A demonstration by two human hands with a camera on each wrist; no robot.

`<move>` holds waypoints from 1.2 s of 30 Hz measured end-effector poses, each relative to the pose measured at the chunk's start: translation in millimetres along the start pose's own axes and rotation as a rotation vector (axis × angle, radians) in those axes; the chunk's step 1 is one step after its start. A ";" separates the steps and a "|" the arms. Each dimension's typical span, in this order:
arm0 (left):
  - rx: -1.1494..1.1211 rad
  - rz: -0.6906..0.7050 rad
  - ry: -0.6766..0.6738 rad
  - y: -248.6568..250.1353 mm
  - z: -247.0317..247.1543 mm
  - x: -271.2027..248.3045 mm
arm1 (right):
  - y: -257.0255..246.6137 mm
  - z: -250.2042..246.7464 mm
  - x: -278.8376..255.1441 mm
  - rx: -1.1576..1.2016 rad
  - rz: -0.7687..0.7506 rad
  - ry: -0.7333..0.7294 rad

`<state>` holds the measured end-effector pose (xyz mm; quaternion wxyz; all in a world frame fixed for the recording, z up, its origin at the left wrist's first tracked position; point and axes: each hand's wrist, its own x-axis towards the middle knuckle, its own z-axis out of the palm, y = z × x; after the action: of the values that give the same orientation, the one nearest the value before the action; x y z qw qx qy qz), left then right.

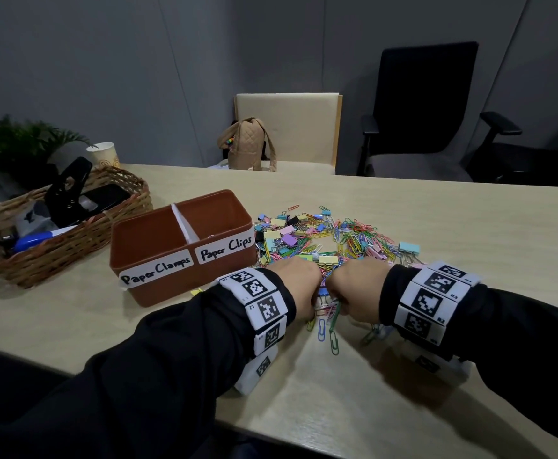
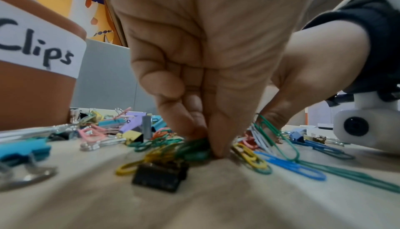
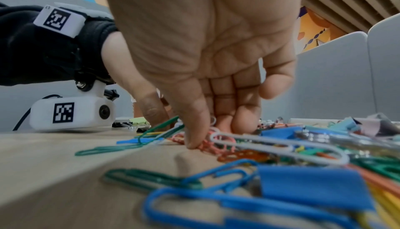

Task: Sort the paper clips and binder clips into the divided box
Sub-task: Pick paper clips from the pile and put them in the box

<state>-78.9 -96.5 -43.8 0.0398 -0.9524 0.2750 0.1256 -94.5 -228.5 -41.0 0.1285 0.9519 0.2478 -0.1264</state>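
At the table's [image 1: 436, 220] near edge, left hand [image 1: 299, 286] pinches green paper clips [image 2: 194, 148]; right hand [image 1: 357, 286] pinches pink clips [image 3: 205, 144], presumably gathering for the box's [image 1: 185, 246] "Paper Clips" half.

Dim head view; wrist views bright, foregrounds blurred, edges warped.

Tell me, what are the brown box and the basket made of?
The box looks like smooth plastic: even brown walls with a soft sheen, rounded corners, paper labels stuck on. The basket looks like woven wicker or cane: tan strands cross over and under each other. I can't be sure of either by sight alone.
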 end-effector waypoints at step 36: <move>-1.014 -0.108 0.230 -28.0 -18.8 -24.5 | 4.1 -18.5 -0.6 0.987 0.232 0.420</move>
<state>-79.8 -63.0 -19.1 -0.4503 -0.8725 0.1327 0.1352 -89.7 -226.6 -22.7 -0.3724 0.9250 0.0726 -0.0197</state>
